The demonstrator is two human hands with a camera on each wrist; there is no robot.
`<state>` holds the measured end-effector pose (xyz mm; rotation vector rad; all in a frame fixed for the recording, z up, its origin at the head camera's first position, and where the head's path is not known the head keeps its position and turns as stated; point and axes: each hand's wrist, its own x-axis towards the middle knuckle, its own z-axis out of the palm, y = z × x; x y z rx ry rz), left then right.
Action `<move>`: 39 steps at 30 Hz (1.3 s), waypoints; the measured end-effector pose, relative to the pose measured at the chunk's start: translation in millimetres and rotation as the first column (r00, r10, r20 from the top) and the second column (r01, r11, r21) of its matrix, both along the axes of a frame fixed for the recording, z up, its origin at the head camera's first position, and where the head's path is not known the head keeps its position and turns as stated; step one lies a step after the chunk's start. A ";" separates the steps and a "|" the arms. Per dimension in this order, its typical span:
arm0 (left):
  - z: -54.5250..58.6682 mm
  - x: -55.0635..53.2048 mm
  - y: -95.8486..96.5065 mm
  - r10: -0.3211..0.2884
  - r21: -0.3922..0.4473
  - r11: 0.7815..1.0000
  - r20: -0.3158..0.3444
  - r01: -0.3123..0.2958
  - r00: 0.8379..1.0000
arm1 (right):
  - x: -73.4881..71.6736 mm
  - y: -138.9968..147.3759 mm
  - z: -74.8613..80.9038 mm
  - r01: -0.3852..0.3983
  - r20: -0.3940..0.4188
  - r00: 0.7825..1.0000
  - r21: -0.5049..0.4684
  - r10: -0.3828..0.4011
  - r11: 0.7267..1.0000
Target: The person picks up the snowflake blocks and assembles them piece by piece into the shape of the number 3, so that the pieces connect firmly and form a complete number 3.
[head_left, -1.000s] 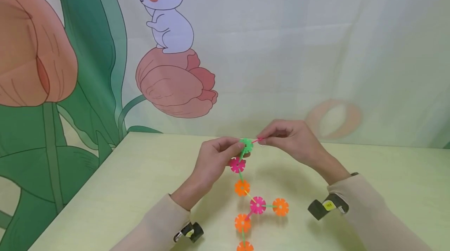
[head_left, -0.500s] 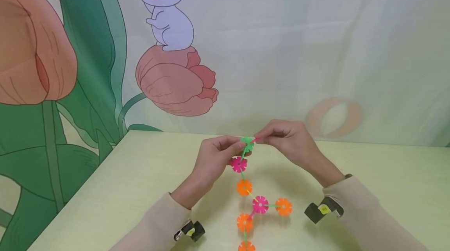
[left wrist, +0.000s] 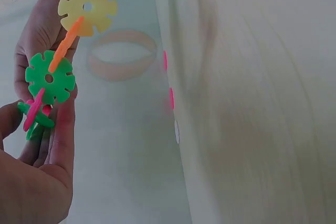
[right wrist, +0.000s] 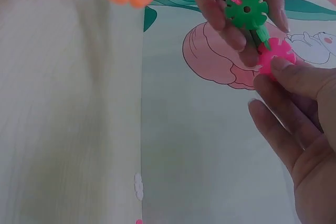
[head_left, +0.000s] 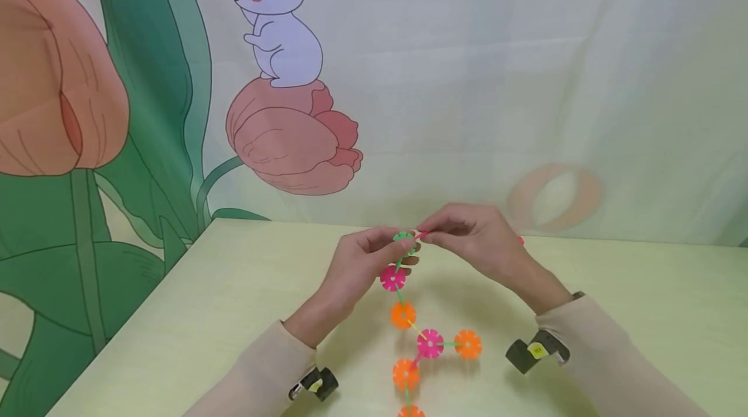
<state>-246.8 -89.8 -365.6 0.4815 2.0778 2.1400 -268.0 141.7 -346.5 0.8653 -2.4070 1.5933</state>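
Observation:
In the head view my left hand (head_left: 365, 267) pinches a green snowflake disc (head_left: 402, 235) at the far end of a chain of notched plastic discs. My right hand (head_left: 479, 235) pinches a pink snowflake disc (head_left: 422, 235), seen edge-on right at the green one. Below hang or lie another pink disc (head_left: 393, 278), an orange disc (head_left: 403, 315) and a pink branching disc (head_left: 430, 343). The right wrist view shows the pink disc (right wrist: 276, 56) between thumb and finger. Green discs (left wrist: 50, 77) and a yellow disc (left wrist: 87, 8) appear in the left wrist view.
The chain runs toward me over the pale table (head_left: 263, 274), with a side orange disc (head_left: 468, 344) and lower orange discs (head_left: 406, 374), the last cut by the frame edge. A small pink piece (head_left: 521, 241) shows behind my right wrist. A printed curtain (head_left: 438, 79) stands behind the table.
My right hand has shifted slightly left, bringing the pink disc closer against the green one. A small pink piece has come into view behind my right wrist. The left hand is nearly still.

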 end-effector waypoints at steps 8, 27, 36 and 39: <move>-1.3 1.0 0.1 0.010 -0.003 1.000 0.023 -0.010 1.000 | -20.3 20.1 -12.9 0.126 -0.040 0.992 0.175 -0.121 0.976; 0.2 2.6 1.7 -0.013 -0.011 1.000 0.047 0.013 0.999 | -62.2 53.7 -66.9 0.242 -0.146 0.970 0.470 -0.196 0.849; 1.6 3.1 -0.1 -0.024 -0.023 0.999 0.044 0.025 0.999 | -61.2 60.3 -64.6 0.240 -0.018 0.964 0.485 -0.265 0.841; 1.7 2.8 -1.0 -0.029 -0.025 0.999 0.044 0.030 0.999 | -61.1 61.3 -61.0 0.235 0.016 0.959 0.514 -0.284 0.825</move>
